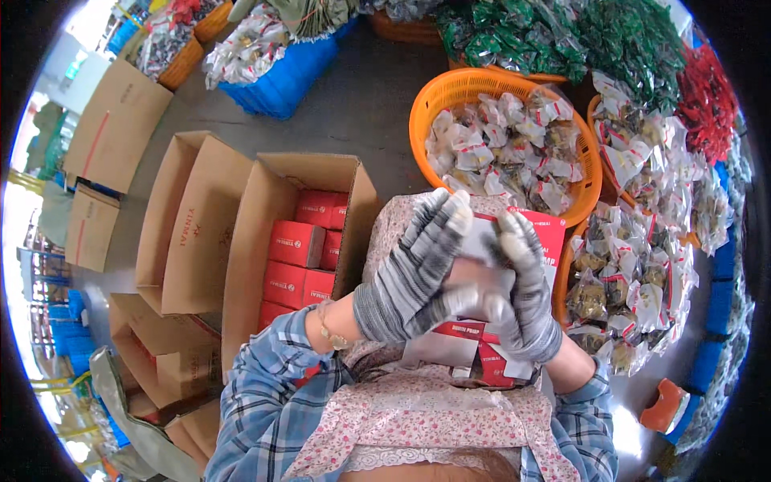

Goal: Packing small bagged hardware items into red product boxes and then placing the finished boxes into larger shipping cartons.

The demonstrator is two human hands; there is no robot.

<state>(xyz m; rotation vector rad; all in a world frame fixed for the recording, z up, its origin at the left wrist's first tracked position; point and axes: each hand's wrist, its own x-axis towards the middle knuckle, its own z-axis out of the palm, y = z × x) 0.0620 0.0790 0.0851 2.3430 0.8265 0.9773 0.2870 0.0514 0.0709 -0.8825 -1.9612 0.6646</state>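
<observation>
Both hands wear grey-and-white striped knit gloves and are raised in front of my lap. My left hand (422,273) has its fingers stretched upward and its thumb reaching inward. My right hand (526,289) faces it, fingers bent up and inward. Between the two palms is a small cardboard carton (480,279), grey-brown and smeared by motion, so its flaps cannot be made out. Beneath the hands, flat red-and-white carton blanks (491,365) lie on my lap, and another red printed piece (550,234) shows behind my right hand.
To the left stands an open brown box (365,193) holding several red cartons (295,243), beside more open boxes (191,229). An orange basket (419,128) of bagged metal parts is ahead, with more bagged parts (630,281) at right. A blue crate (277,84) stands farther off.
</observation>
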